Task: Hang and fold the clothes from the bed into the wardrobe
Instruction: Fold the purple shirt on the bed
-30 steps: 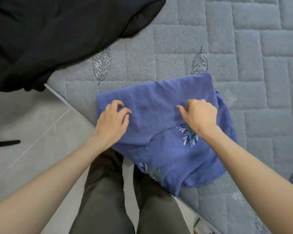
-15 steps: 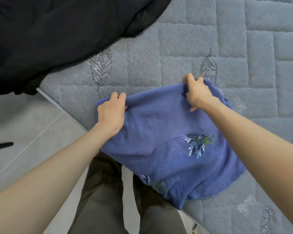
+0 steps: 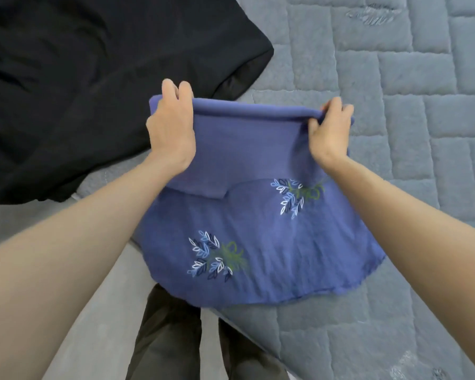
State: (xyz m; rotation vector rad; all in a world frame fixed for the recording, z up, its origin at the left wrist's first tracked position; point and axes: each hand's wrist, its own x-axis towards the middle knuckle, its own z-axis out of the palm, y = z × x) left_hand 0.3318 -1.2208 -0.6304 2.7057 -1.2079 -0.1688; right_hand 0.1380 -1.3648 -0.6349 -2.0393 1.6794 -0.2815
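A blue garment (image 3: 258,237) with embroidered leaf sprigs hangs lifted above the bed's near edge, its top edge stretched taut between both hands. My left hand (image 3: 172,127) grips the top left corner, fingers curled over the fold. My right hand (image 3: 328,130) pinches the top right corner. The lower part of the cloth drapes down toward the bed and my legs.
A large black garment (image 3: 80,86) lies spread on the bed at the upper left, partly over the bed's edge. The grey quilted bed cover (image 3: 422,133) stretches to the right and far side. Grey floor (image 3: 99,297) lies below, beside my dark trouser legs.
Both hands went from resting on the blue garment to taking hold of its far edge and lifting it up off the bed, stretching it between them.
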